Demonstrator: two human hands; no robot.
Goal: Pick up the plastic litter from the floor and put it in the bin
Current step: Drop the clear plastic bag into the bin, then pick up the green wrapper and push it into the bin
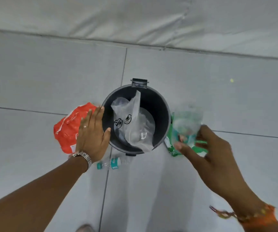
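A dark round bin (161, 104) stands on the tiled floor with a clear plastic bag (135, 124) lying inside it. An orange plastic bag (66, 129) lies on the floor left of the bin. My left hand (93, 133) hovers flat over that bag's right edge, fingers spread, thumb at the bin's rim. Right of the bin is a clear and green plastic bag (185, 128). My right hand (207, 151), blurred, has fingers and thumb closed on its lower part. A clear bottle with a teal label (113, 163) lies on the floor just in front of the bin.
A pale fabric-covered edge (151, 22) runs across the far side of the floor. Grey floor tiles (34, 77) surround the bin. A shoe tip (84, 228) shows at the bottom edge.
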